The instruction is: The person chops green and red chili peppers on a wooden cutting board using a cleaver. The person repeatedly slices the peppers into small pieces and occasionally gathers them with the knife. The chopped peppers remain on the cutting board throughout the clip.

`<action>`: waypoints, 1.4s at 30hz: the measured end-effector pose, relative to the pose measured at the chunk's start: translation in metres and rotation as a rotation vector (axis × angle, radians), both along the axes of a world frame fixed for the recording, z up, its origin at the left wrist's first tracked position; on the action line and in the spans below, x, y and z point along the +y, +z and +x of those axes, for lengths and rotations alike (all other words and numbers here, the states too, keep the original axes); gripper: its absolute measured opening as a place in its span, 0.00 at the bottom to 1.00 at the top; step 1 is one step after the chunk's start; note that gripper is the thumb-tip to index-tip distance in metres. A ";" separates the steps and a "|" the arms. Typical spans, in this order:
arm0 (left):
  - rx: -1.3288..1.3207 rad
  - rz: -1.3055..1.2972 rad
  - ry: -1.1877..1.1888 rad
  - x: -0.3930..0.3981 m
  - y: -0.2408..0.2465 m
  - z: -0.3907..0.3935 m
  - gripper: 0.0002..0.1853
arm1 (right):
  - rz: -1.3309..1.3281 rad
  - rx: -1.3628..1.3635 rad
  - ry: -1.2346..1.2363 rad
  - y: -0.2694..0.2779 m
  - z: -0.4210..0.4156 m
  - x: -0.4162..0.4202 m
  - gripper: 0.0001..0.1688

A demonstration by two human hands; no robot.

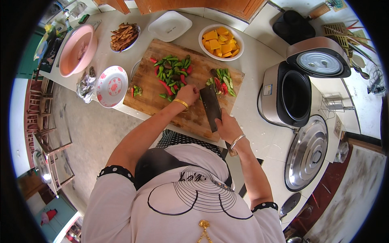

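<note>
My right hand [228, 127] grips the handle of a dark-bladed cleaver [210, 104], whose blade stands over the right half of a wooden cutting board [188, 117]. Just left of the blade, my left hand [189, 94] has its fingers curled together above the board. A bit of green shows by its fingertips, but whether they hold a pepper is hidden. Beyond that hand lies a loose pile of whole green and red chili peppers [173, 71]. Split peppers [223, 82] lie to the right of the cleaver's tip. A few green scraps [137, 90] sit at the board's left.
Behind the board stand a white rectangular dish [170, 25] and a bowl of orange chunks [221, 42]. A floral plate [112, 86], a bowl of brown strips [124, 36] and a pink basin [77, 50] are leftward. An open rice cooker [285, 91] and metal lid [307, 153] occupy the right.
</note>
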State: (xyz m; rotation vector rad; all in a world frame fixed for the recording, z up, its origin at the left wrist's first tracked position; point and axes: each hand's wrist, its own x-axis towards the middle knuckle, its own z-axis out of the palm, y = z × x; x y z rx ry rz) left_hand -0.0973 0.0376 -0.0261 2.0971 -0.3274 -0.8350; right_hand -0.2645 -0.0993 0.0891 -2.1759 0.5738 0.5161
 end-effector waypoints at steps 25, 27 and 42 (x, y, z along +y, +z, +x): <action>-0.409 0.187 -0.185 0.046 0.060 0.021 0.08 | 0.084 -0.085 -0.178 -0.017 -0.013 -0.010 0.17; -0.556 0.216 -0.256 0.052 0.054 0.026 0.09 | 0.041 -0.056 -0.078 -0.017 -0.012 -0.005 0.17; -0.740 0.116 -0.487 0.012 0.030 -0.020 0.13 | -0.029 -0.097 -0.055 -0.040 -0.008 -0.023 0.10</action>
